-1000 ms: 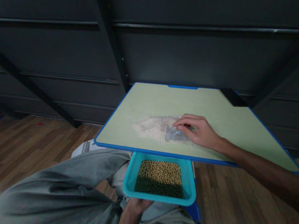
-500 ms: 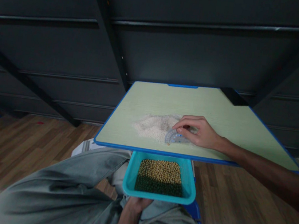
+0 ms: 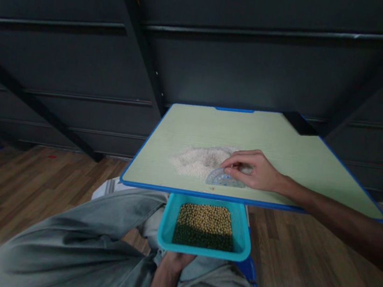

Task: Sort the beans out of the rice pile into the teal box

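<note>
My right hand (image 3: 253, 169) pinches a clear plastic protractor (image 3: 221, 179) by its curved edge, low over the table. The protractor is at the near right side of a pile of white rice-like grains (image 3: 196, 159). A small brownish bit (image 3: 211, 188) lies just in front of the protractor, close to the table's near edge. Below that edge, my left hand (image 3: 178, 260) holds a turquoise tray (image 3: 246, 247) from underneath, its fingers mostly hidden. Inside the tray are tan beans resembling soybeans (image 3: 206, 217) and, nearer me, dark green beans (image 3: 202, 240).
The pale green table (image 3: 194, 125) has a blue rim and a black patch (image 3: 300, 124) at its far right corner. Behind it rises a dark panelled wall (image 3: 243, 70). My legs (image 3: 86, 242) are crossed beneath, above a wooden floor (image 3: 303, 261).
The protractor has shifted slightly left and now lies flatter, showing more of its face. The small brownish bit is a little nearer the table edge. The tray has stayed in place.
</note>
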